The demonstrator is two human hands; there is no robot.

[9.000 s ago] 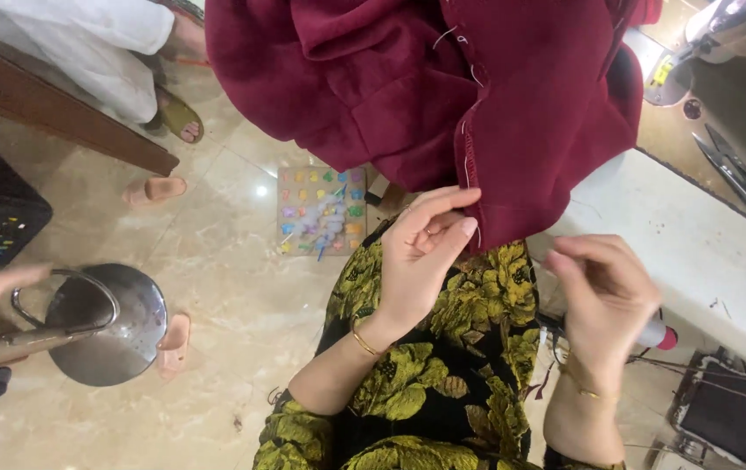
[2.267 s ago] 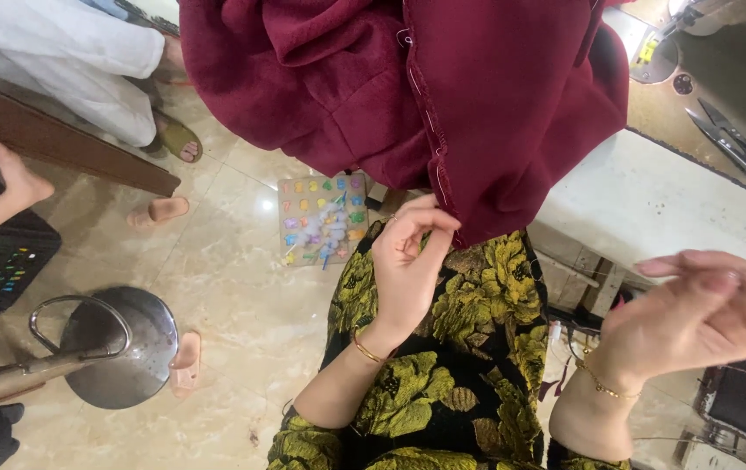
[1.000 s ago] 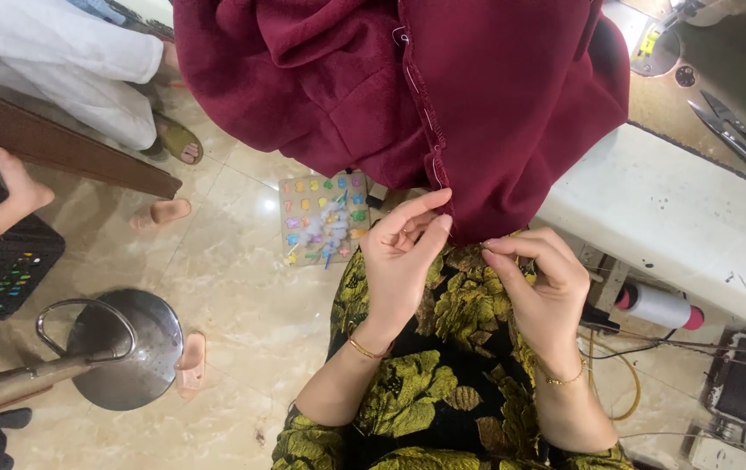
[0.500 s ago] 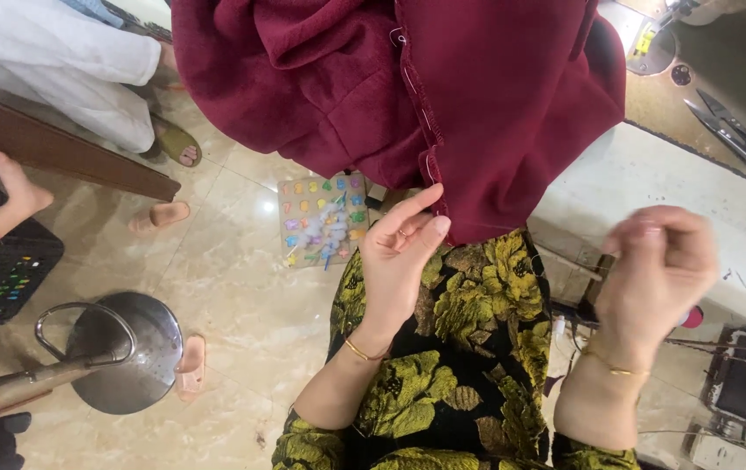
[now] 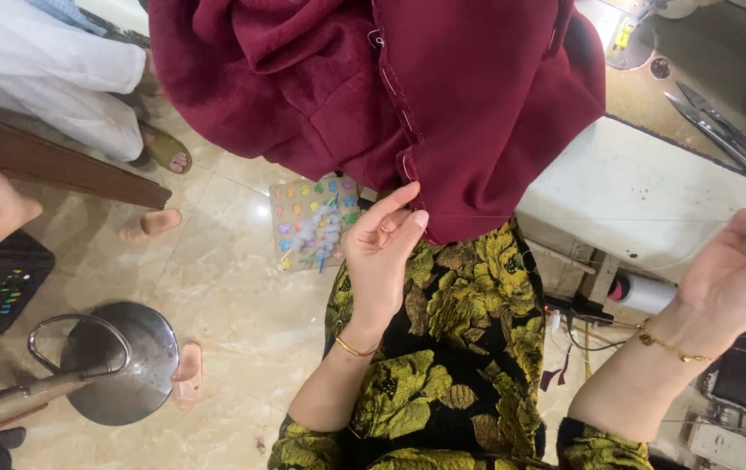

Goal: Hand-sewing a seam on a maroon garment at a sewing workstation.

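The left hand pinches the lower hem of the maroon garment, fingers together on the cloth. The right hand is out wide by the white table edge, fingers closed on a taut thread.

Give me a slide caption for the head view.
Left hand pinches maroon fabric edge; right hand draws thread taut.

Cloth: plain dark maroon. Dress: black with yellow-green leaf print. Floor: beige marble (veined). Board on the floor: tan with multicoloured shapes. Table, right: off-white.
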